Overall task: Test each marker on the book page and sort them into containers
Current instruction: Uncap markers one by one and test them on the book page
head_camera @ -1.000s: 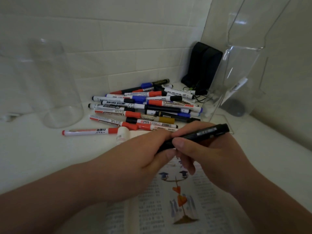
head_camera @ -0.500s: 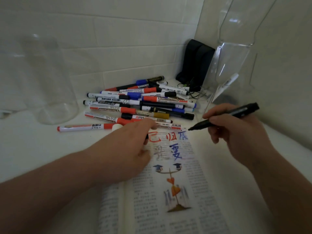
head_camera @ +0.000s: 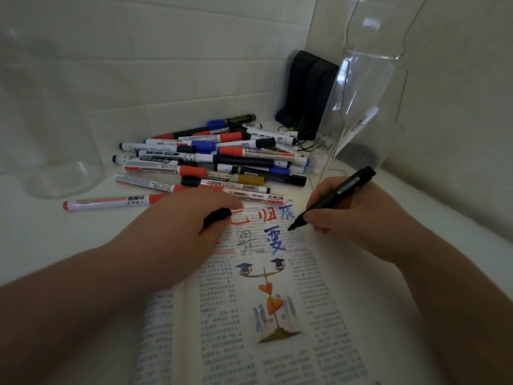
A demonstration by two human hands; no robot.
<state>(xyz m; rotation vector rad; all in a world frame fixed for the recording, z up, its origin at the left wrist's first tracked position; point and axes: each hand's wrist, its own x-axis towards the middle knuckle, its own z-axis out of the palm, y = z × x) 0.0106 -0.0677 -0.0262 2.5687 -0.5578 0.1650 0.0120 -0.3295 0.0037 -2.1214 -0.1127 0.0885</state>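
open printed book page [head_camera: 249, 301], handwritten red 归 [head_camera: 267, 216] near top, blue 要 [head_camera: 274, 240] below, small print unreadable, white marker barrel [head_camera: 258, 195] beside page top, label WB-8801, brand word unclear

You've got the black marker [head_camera: 337, 196] uncapped in your right hand [head_camera: 358, 218], tip down at the open book page [head_camera: 313, 315], right of the red and blue scribbles. The cap [head_camera: 218, 216] is in your left hand [head_camera: 177, 234]. The marker pile [head_camera: 222, 159] lies just beyond the book. There are clear containers far left [head_camera: 55, 151] and far right [head_camera: 366, 107].

Uncapped black marker [head_camera: 347, 188] at book page [head_camera: 319, 287]
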